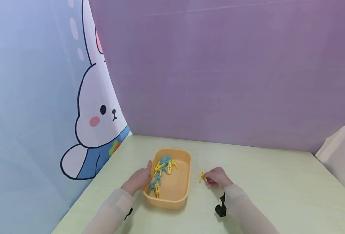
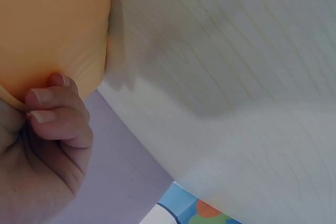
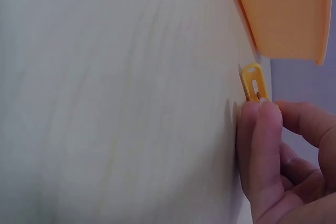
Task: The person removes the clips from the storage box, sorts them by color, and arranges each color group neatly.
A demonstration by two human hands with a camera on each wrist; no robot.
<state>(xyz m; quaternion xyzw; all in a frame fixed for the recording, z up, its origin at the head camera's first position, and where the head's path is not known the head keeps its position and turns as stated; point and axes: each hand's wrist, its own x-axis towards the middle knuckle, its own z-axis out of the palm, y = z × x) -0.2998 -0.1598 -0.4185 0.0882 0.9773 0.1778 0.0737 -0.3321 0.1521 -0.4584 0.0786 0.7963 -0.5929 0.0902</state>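
An orange plastic basket (image 1: 179, 175) stands on the table, with blue clothespins (image 1: 158, 178) and yellow clothespins (image 1: 169, 167) lying mostly along its left side. My left hand (image 1: 141, 178) grips the basket's left rim; in the left wrist view its curled fingers (image 2: 63, 124) lie against the outer wall. To the right of the basket, my right hand (image 1: 217, 177) pinches a yellow clothespin (image 3: 254, 83) between thumb and fingertips, close over the table surface. One end of this clothespin sticks out past the fingertips, toward the basket.
The pale wood-grain table (image 1: 277, 188) extends to both sides of the basket. A purple cloth backdrop (image 1: 219, 81) rises behind it, and a blue panel with a cartoon rabbit (image 1: 99, 120) stands along the left. Black wrist camera mount (image 1: 221, 206) sits at the right sleeve.
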